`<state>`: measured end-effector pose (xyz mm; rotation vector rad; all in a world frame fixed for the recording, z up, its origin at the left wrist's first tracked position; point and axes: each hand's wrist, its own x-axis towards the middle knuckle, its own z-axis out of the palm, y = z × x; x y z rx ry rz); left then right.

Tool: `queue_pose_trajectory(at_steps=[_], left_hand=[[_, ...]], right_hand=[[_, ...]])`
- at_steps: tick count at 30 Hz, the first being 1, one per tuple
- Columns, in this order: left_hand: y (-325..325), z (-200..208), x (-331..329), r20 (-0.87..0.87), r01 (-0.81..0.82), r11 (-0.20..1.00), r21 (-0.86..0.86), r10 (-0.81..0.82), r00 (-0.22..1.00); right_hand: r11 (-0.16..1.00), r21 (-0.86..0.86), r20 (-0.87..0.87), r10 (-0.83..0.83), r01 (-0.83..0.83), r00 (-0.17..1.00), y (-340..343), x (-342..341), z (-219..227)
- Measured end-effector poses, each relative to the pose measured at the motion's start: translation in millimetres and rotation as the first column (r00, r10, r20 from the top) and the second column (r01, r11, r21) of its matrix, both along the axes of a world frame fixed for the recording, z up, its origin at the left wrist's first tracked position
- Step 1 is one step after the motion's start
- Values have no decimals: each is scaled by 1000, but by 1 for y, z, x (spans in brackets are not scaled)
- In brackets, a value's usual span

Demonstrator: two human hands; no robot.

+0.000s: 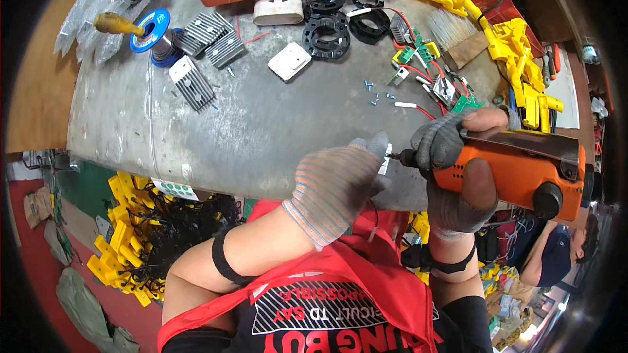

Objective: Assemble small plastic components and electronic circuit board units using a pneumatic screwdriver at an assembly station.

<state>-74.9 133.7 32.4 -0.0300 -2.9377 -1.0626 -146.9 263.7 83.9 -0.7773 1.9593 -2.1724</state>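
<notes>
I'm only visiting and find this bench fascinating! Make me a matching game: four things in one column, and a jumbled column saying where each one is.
Things
1. Orange power tool
2. Blue spool
3. Square white piece
4. Wooden-handled brush

Places
A. Beside the yellow plastic parts
B. On the table, just left of the black rings
C. Gripped in the right hand
D. Beside finned metal blocks

Pairs: 1-C, 2-D, 3-B, 4-A

orange tool (513, 171) — bit (396, 155) at white piece (384, 167)
</notes>
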Motion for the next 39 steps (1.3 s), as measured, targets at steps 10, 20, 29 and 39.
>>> queue_pose_trajectory(at_steps=[10, 20, 29, 39], left_hand=[[3, -7, -2, 17, 2, 1000, -21, -2, 1000], [4, -8, -3, 13, 9, 1000, -23, -8, 1000], [0, -5, -2, -62, 48, 999, -3, -48, 997], [-2, -6, -7, 43, 82, 995, -53, -80, 996]], right_hand=[[999, -39, 37, -7, 9, 999, -23, 13, 18], [973, -232, 83, 28, -8, 996, -8, 2, 0], [975, 161, -231, -113, 153, 966, 11, -9, -8], [977, 12, -154, -210, 214, 966, 0, 1, 7]])
